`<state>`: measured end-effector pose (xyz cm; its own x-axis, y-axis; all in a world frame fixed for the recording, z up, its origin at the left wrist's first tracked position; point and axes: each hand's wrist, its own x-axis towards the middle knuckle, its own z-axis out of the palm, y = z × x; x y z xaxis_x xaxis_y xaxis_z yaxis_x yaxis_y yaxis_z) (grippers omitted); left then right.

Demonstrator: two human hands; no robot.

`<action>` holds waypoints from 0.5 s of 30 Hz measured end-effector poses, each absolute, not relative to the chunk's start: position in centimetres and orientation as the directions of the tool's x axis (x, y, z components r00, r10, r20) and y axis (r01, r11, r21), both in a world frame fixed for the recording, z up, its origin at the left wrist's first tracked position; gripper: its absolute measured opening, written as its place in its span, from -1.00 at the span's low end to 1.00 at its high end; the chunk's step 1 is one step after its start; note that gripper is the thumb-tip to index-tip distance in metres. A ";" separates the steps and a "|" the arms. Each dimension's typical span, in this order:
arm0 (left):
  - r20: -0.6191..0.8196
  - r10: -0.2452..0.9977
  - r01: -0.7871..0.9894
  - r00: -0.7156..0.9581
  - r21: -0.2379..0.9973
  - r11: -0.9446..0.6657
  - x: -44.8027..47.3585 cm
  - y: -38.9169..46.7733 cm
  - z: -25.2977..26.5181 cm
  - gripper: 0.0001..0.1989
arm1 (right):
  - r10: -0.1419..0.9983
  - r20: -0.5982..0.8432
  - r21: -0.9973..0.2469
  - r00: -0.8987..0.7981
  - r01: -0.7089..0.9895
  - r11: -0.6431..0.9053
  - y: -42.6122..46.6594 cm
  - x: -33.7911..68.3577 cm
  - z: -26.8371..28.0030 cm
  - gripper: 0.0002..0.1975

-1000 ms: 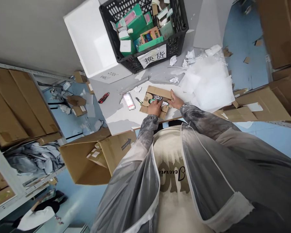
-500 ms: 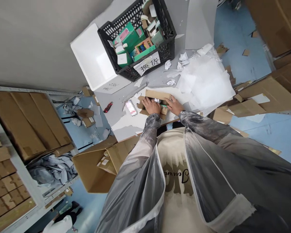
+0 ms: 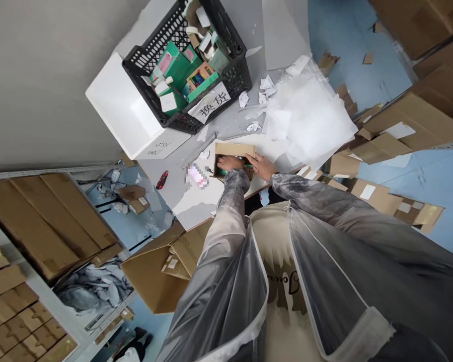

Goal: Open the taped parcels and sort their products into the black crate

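Note:
A small brown cardboard box (image 3: 234, 149) lies open on the table near its front edge, with something green showing inside. My left hand (image 3: 230, 163) reaches into the box; its fingertips are partly hidden, so what they hold is unclear. At the box's right side, my right hand (image 3: 263, 167) grips the wall, fingers over the rim. Just left of the box lies a small blurred-out white and pink item (image 3: 197, 176). A red and black utility knife (image 3: 162, 179) rests farther left, touched by neither hand.
Beyond the box stand a black plastic crate (image 3: 181, 122) of green boxes and a white bin (image 3: 123, 113). Crumpled paper (image 3: 243, 99) and a pile of white packing sheets (image 3: 313, 113) lie to the right. A large open carton (image 3: 154, 274) stands below the table's left side.
My left hand has moved from the top of the box down into it, and the box's left flap no longer sticks out. My right hand stays at the right side. The view has shifted.

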<state>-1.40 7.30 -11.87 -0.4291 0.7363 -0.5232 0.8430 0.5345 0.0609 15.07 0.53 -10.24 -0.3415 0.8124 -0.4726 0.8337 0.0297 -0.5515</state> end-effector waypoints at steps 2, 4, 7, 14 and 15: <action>-0.561 0.714 0.842 -0.418 0.057 0.537 -1.8 8.1 -12.6 -0.32 | 0.810 -0.474 -0.555 -0.345 0.831 0.028 0.6 14.9 -10.1 -0.20; -0.572 0.710 0.850 -0.410 0.043 0.525 -1.9 8.6 -13.2 -0.34 | 0.810 -0.477 -0.554 -0.341 0.832 0.023 0.7 14.8 -9.9 -0.19; -0.551 0.704 0.857 -0.448 -0.041 0.513 -2.0 8.6 -13.7 -0.36 | 0.810 -0.485 -0.547 -0.331 0.837 0.014 0.7 14.5 -9.7 -0.18; -0.488 0.767 0.874 -0.417 0.017 0.486 -3.1 7.4 -13.0 -0.58 | 0.819 -0.471 -0.578 -0.329 0.816 -0.004 0.4 14.5 -10.5 -0.18; -0.491 0.764 0.867 -0.418 0.037 0.497 -3.4 7.4 -12.6 -0.59 | 0.817 -0.473 -0.582 -0.330 0.813 -0.009 0.4 14.4 -10.6 -0.18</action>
<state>-3.36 7.44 -12.64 -0.4178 0.7645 -0.4909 0.8667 0.4975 0.0371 14.42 0.38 -10.64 -0.3295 0.8173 -0.4727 0.8129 -0.0090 -0.5823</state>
